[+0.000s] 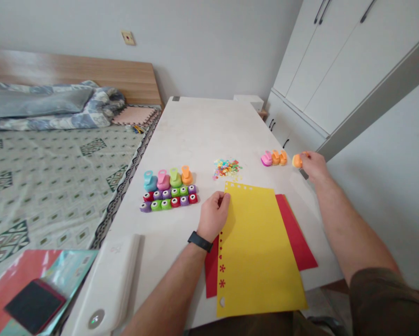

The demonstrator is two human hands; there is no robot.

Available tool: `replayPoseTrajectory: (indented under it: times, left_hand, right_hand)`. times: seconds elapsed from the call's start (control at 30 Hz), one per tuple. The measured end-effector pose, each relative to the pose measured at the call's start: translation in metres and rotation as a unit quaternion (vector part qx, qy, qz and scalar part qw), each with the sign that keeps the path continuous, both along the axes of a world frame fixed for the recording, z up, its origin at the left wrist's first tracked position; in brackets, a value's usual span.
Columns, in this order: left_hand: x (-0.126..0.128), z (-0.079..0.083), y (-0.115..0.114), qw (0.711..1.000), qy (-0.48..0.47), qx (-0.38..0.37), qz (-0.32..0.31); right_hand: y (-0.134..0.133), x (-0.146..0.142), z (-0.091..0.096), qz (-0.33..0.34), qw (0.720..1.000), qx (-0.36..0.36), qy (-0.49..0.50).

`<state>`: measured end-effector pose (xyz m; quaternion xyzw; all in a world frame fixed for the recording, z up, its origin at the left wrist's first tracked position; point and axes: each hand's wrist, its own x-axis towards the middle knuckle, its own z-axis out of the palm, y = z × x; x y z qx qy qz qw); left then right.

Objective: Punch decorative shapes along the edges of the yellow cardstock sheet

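My left hand [214, 215] pinches the upper left edge of a yellow sheet of paper [258, 247]. Small shapes are punched out along the sheet's left and top edges, with red showing through some of them. Beneath it lies red paper [295, 233], its sides sticking out. At the table's right edge, my right hand [314, 165] grips an orange craft punch [297, 161]. Just left of that punch stand a pink craft punch [266, 158] and two orange craft punches [279, 157]. Colourful paper cutouts [226, 168] are heaped beyond the sheet's top edge.
Left of the sheet, several larger craft punches [163, 179] stand behind rows of small punches [165, 204]. A long white device [111, 280] lies on the white table [209, 130] at the near left. A bed [55, 186] flanks the table; white cabinets [321, 60] stand right.
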<state>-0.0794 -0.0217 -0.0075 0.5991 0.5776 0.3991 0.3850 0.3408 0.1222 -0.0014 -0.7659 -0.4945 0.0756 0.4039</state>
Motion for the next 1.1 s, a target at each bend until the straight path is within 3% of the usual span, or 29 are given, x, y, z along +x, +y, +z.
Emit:
replayPoseTrajectory:
  times: [0.1,0.27,0.47,0.83,1.1]
  left_hand:
    - [0.0,-0.001,0.001,1.0,0.0,0.0,-0.002]
    - [0.0,-0.003,0.002,1.0,-0.002,0.002,-0.003]
    - [-0.001,-0.003,0.001,1.0,0.0,0.004,-0.001]
    - [0.0,-0.001,0.001,1.0,0.0,0.001,0.0]
    - [0.0,-0.003,0.002,1.0,0.004,0.0,-0.003]
  right_hand:
    - [0.016,0.014,0.001,-0.014,0.993,-0.055,-0.101]
    - [0.041,0.02,0.001,0.049,0.981,-0.134,-0.13]
    - [0.055,0.012,-0.007,0.065,0.978,-0.157,-0.117]
    - [0.061,0.001,-0.018,0.003,0.975,-0.175,-0.134]
    - [0.055,-0.006,-0.014,0.036,0.97,-0.187,-0.154]
